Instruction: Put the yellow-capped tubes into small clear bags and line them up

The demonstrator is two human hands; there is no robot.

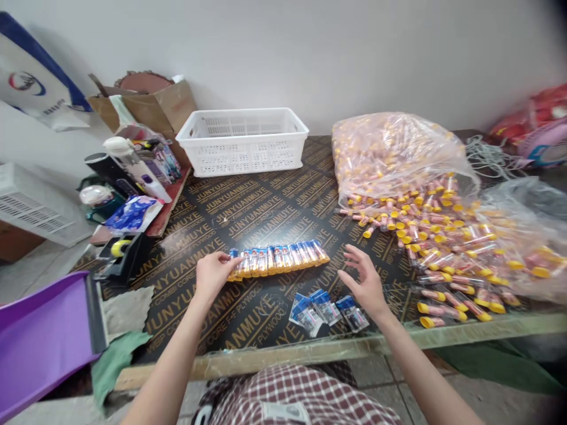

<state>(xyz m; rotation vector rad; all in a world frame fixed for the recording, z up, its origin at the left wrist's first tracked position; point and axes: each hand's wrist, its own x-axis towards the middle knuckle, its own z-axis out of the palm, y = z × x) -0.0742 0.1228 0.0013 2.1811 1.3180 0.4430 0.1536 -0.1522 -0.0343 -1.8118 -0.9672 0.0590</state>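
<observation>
A row of small clear tubes [279, 258] with yellow caps and blue-and-white labels lies side by side on the dark printed board. At the row's left end, my left hand [213, 274] pinches the outermost tube between thumb and fingers. My right hand [367, 282] hovers just past the right end, fingers spread and holding nothing. Between my forearms are several flat blue-and-clear packets [325, 307] near the board's front edge. To the right, a heap of yellow-capped tubes with pinkish contents [434, 230] spills from a large clear plastic bag [394, 141].
A white plastic basket [252, 153] stands at the back against the wall. On the left are a tape dispenser [126, 254], bottles [133, 165], a cardboard box [172, 112] and a purple dustpan [48, 342]. A wooden strip [283, 357] edges the table's front.
</observation>
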